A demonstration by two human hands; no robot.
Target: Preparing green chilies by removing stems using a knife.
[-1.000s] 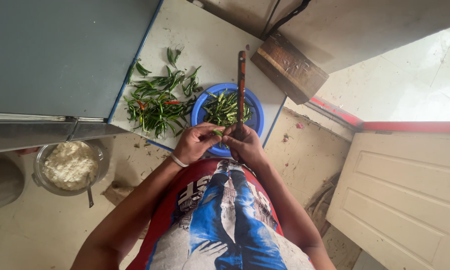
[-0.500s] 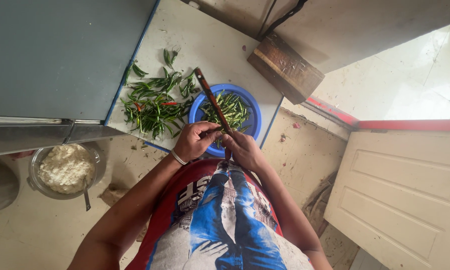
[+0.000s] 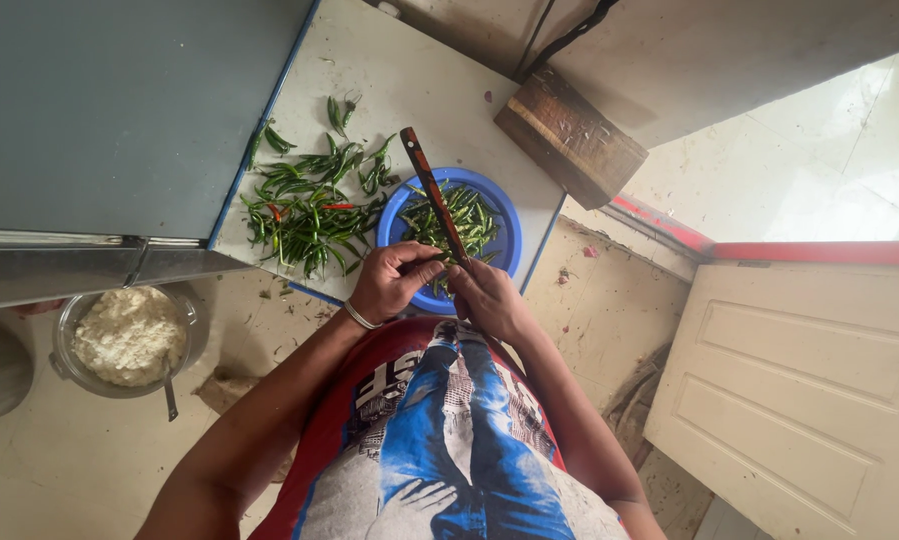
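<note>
Over the near rim of a blue bowl point(image 3: 504, 235), a green chilli point(image 3: 421, 264) is pinched in the left hand point(image 3: 389, 283) against a long knife point(image 3: 434, 195) gripped in the closed right hand point(image 3: 484, 298), so cut pieces are caught in the bowl; an uncut chilli pile point(image 3: 304, 210) is left beside the bowl.

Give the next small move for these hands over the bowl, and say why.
Probably draw the long knife in the right hand through the green chilli pinched by the left hand: both hands meet above the round blue plastic bowl, which already holds cut pieces, so they would drop in.

Red-blue printed shirt point(image 3: 439, 430), silver bangle point(image 3: 357, 317)
</note>
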